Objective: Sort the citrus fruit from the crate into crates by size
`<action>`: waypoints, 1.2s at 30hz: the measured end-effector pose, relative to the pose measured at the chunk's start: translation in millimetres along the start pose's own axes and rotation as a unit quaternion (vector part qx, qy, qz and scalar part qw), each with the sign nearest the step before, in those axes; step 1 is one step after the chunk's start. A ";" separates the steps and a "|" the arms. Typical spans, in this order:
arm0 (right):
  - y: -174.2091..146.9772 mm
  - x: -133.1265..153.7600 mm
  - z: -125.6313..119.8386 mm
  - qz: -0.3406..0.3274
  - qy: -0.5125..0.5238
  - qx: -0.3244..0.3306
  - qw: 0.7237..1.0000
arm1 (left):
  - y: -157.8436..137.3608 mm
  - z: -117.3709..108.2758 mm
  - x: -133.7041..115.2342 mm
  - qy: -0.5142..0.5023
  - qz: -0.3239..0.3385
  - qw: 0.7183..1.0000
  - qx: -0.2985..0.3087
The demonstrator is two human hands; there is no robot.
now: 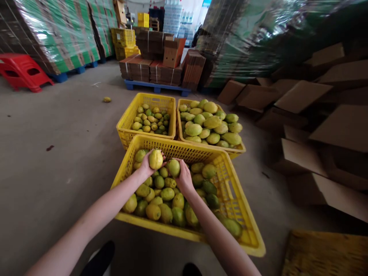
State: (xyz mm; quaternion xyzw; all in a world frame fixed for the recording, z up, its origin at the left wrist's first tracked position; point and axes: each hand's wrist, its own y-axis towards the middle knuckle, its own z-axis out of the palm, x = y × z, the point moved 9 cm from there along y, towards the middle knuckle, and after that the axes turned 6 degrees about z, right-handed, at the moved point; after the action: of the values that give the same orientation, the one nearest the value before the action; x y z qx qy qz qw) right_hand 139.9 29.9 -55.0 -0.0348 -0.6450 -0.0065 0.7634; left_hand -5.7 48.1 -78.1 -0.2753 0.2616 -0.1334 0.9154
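From my remote station I record the left hand (146, 165) closed around a yellow fruit (155, 159) and the right hand (185, 178) gripping a greener fruit (173, 168), both above the near slatted plastic crate (149, 223) of green-yellow fruit (167, 194), with the fruit-laden far-left crate (126, 115) and far-right crate (236, 151) just beyond.

A yellow fruit (155, 159) (slightly lumpy) is resting in the left hand (146, 164); a rounded green fruit (173, 168) is sitting in the right hand (185, 178), both hovering over the nearest crate (245, 202).
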 end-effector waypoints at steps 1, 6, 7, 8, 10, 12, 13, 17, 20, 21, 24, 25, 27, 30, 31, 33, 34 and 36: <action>-1.0 -2.4 0.6 0.023 0.013 -0.004 1.000 | 0.2 -0.7 0.7 -0.001 -0.003 1.000 0.000; -5.4 -14.9 4.5 0.147 0.172 -0.019 0.974 | -3.6 4.6 3.9 0.026 -0.027 0.999 0.028; -5.1 -13.9 2.8 0.149 0.188 -0.026 0.971 | -5.0 6.6 3.6 0.031 -0.025 0.999 0.034; -4.4 -12.9 0.7 0.148 0.198 -0.031 0.968 | -6.2 7.7 3.4 0.034 -0.023 0.999 0.034; -2.4 -14.1 -4.4 0.149 0.211 -0.048 0.965 | -7.3 8.7 3.5 0.033 -0.022 0.999 0.031; -0.5 -20.4 -8.5 0.166 0.214 -0.066 0.961 | -5.9 8.7 4.4 0.032 -0.023 0.999 0.030; 0.1 -25.1 -9.1 0.180 0.212 -0.070 0.958 | -4.2 7.8 4.6 0.033 -0.022 0.999 0.028; 1.5 -37.8 -3.2 0.218 0.202 -0.048 0.954 | 3.8 -0.1 5.1 0.039 -0.013 0.999 -0.001; 1.6 -34.9 -2.3 0.201 0.201 -0.041 0.958 | 4.3 -2.5 6.2 0.039 -0.015 0.999 -0.020; 1.1 -33.5 -2.3 0.198 0.203 -0.039 0.958 | 3.1 -2.2 6.6 0.042 -0.017 0.999 -0.022; -0.3 -28.4 -0.8 0.189 0.204 -0.021 0.960 | -1.0 0.1 5.6 0.064 -0.015 0.998 -0.019; -0.5 -27.0 -0.6 0.185 0.200 -0.016 0.962 | -1.8 1.0 5.1 0.071 -0.013 0.997 -0.013; -0.7 -28.4 -2.7 0.188 0.191 -0.022 0.963 | -2.1 1.9 5.1 0.077 -0.015 0.997 0.003; -1.4 -41.7 -11.4 0.226 0.189 -0.071 0.953 | -0.4 -0.3 8.5 0.073 -0.044 0.996 0.017; -1.5 -46.9 -14.3 0.239 0.191 -0.088 0.948 | 0.4 -1.3 9.3 0.071 -0.054 0.996 0.018; -1.4 -55.9 -18.0 0.262 0.197 -0.110 0.938 | 1.8 -2.1 9.1 0.066 -0.060 0.996 0.020; -1.4 -59.3 -19.0 0.272 0.203 -0.117 0.934 | 2.4 -1.7 7.8 0.061 -0.055 0.996 0.020; -2.6 -63.9 -20.5 0.293 0.215 -0.130 0.922 | 2.6 -0.5 5.0 0.044 -0.040 0.998 0.019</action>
State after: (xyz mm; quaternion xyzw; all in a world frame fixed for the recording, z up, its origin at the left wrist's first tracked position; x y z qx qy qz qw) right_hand 149.2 23.9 -121.1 -0.3189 -0.4195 0.1261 0.8405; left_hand -1.6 48.1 -81.9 -0.2625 0.2875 -0.1868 0.9020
